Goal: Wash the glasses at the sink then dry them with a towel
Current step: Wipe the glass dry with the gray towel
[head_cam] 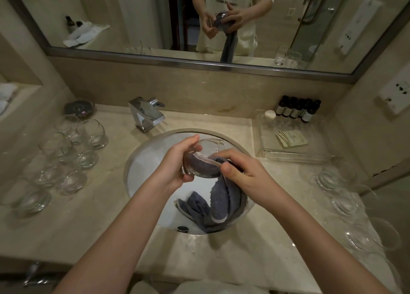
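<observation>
Over the white sink bowl (144,160) my left hand (179,160) grips a clear round glass (210,147), tilted on its side. A grey-blue towel (221,200) is stuffed into the glass's mouth, and its long end hangs down into the bowl. My right hand (241,171) pinches the towel at the glass's rim, with fingers pushed inside. Several clear glasses (93,134) stand on the counter at the left. Several more glasses (343,200) stand on the counter at the right.
A chrome faucet (146,114) stands behind the sink, shut off. At the back right, a clear tray (288,156) holds a paper packet, with several dark bottles (297,109) behind it. A dark dish (78,109) sits at the back left. The mirror (133,16) above reflects me.
</observation>
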Available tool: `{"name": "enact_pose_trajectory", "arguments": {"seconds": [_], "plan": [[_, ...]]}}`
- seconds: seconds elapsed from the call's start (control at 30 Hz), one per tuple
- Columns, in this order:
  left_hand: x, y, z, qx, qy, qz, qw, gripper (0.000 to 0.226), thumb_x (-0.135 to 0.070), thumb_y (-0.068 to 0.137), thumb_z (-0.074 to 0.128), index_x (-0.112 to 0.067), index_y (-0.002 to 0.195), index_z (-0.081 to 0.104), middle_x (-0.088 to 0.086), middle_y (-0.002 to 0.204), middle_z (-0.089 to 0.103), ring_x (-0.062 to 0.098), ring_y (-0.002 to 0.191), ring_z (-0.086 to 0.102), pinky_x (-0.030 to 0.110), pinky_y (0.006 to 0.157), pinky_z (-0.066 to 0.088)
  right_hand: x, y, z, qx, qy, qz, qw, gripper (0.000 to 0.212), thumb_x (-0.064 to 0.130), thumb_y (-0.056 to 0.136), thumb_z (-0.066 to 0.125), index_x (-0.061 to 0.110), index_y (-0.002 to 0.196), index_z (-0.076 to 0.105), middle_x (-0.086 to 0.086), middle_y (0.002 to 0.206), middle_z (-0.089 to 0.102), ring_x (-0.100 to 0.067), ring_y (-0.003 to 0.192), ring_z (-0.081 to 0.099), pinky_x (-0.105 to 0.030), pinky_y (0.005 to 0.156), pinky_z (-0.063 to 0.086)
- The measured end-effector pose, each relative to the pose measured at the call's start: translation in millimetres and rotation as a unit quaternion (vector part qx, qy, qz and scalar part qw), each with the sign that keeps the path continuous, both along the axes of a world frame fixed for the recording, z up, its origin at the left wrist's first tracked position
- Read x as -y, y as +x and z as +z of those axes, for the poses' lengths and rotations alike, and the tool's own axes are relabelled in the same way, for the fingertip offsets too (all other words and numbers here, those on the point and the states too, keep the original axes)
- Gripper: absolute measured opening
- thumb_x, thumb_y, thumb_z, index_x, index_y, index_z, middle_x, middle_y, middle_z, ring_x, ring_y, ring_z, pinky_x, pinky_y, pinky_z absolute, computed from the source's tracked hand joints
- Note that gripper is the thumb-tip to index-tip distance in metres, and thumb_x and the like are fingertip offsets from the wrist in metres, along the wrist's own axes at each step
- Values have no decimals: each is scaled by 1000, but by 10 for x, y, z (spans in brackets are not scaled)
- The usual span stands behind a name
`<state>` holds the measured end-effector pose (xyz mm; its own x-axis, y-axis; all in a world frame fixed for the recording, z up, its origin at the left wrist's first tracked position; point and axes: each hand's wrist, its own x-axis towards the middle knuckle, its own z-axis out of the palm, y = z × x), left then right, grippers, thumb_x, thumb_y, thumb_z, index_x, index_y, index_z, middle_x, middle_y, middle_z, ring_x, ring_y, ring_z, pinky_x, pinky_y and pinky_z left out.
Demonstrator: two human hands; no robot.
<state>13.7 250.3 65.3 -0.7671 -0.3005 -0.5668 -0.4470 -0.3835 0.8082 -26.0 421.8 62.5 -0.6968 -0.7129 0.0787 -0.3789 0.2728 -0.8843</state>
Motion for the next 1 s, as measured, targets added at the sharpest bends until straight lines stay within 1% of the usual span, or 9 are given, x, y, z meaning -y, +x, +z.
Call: {"name": "enact_pose_trajectory", "arguments": {"seconds": [0.2, 0.33, 0.47, 0.57, 0.63, 0.7, 0.8, 0.87, 1.0], "plan": [[-40, -42, 30, -15, -20, 18, 1000, 19, -38, 90, 59, -19, 87, 60, -6, 87, 61, 13, 62, 52, 15, 37, 26, -17, -24, -21, 26, 70, 65, 995, 63, 66, 76, 49, 37, 133, 49, 21, 131, 53, 7, 119, 49, -12, 98, 38], [-113, -61, 26, -47, -138, -7, 989, 19, -35, 92, 59, -21, 80, 57, -6, 87, 64, 15, 62, 52, 23, 50, 30, 62, 13, -99, 25, 70, 47, 996, 58, 66, 73, 55, 40, 124, 53, 20, 119, 60, 0, 110, 56, -25, 96, 44], [-157, -27, -102, -101, -234, -9, 967, 27, -30, 91, 62, -15, 71, 52, -2, 62, 55, 13, 54, 50, 22, 43, 34, 89, 8, -137, 89, 42, 23, 995, 48, 63, 74, 58, 33, 112, 64, 11, 103, 70, -4, 101, 64, -26, 92, 48], [-146, 28, -240, -237, -349, 11, 907, 30, -37, 89, 58, -13, 72, 55, 3, 64, 59, 12, 58, 53, 24, 53, 40, 85, -12, -92, 191, -1, 23, 981, 42, 50, 90, 58, 14, 108, 68, -4, 96, 72, -14, 95, 67, -28, 89, 52], [-92, 56, -334, -335, -433, -6, 836, 40, -41, 90, 48, -5, 77, 59, 6, 70, 63, 15, 67, 57, 26, 61, 44, 61, 4, -65, 295, -52, 30, 954, 33, 33, 97, 47, 8, 105, 65, 3, 81, 72, -5, 75, 68, -18, 69, 52], [-58, 56, -365, -368, -443, -28, 817, 46, -44, 91, 41, -4, 80, 62, -2, 74, 66, 13, 73, 61, 26, 66, 46, 55, 23, -136, 339, -77, 18, 937, 28, 20, 101, 38, 6, 103, 62, 7, 64, 69, 1, 55, 64, -11, 51, 48], [-17, -6, -204, -265, -334, -63, 903, 60, -65, 81, 39, -12, 82, 66, -10, 75, 69, 7, 69, 63, 22, 61, 49, 74, 96, -201, 307, -105, -16, 946, 23, 21, 98, 45, 9, 98, 65, 8, 64, 69, 2, 58, 64, -11, 57, 49], [43, -42, -44, -115, -268, -143, 946, 61, -79, 78, 43, -22, 84, 64, -2, 85, 69, 16, 66, 62, 26, 46, 47, 74, 118, -253, 186, -69, -41, 979, 22, 33, 92, 58, 16, 101, 71, 6, 80, 73, 0, 77, 66, -16, 73, 50], [43, -69, 0, 5, -306, -206, 930, 47, -61, 94, 41, -20, 84, 64, -3, 76, 67, 17, 58, 62, 22, 46, 41, 69, 153, -325, 41, -16, -48, 998, 36, 51, 83, 57, 30, 108, 72, 6, 99, 74, -4, 96, 67, -24, 87, 52]]}}
